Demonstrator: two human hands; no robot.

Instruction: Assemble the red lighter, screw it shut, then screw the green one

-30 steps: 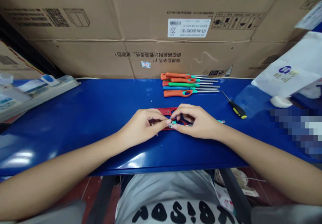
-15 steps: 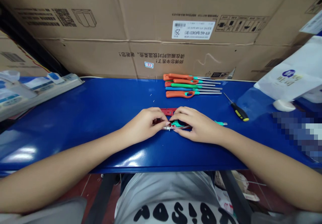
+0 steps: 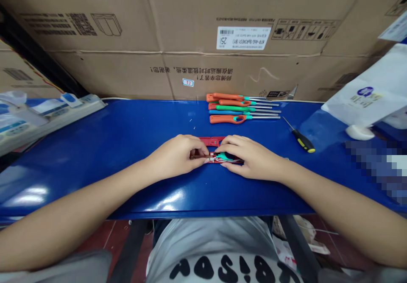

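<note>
An opened stick lighter [image 3: 224, 157], its red half-shell showing a teal trigger, thin wires and a whitish fitting, lies low over the table between my hands. With thumb and fingers, my left hand [image 3: 182, 153] pinches a brownish-red, see-through lighter part [image 3: 199, 156] at the shell's left end; the fingers hide some of it. My right hand [image 3: 249, 156] is closed around the half-shell's right side, thumb below and fingers above. Just behind them rests another red half-shell [image 3: 211, 141], partly covered by my right fingers.
Several stick lighters [image 3: 227, 119] with orange, green and blue handles lie in a row at the back. A black-and-yellow screwdriver [image 3: 303, 141] is to their right. Cardboard boxes [image 3: 127, 71] stand behind the blue table [image 3: 127, 126]. A power strip [image 3: 63, 115] lies left, a white bag [image 3: 365, 88] right.
My left hand has shifted slightly left, and more of the brownish-red part and the whitish fitting shows. The teal piece seen right of my right hand is now mostly hidden.
</note>
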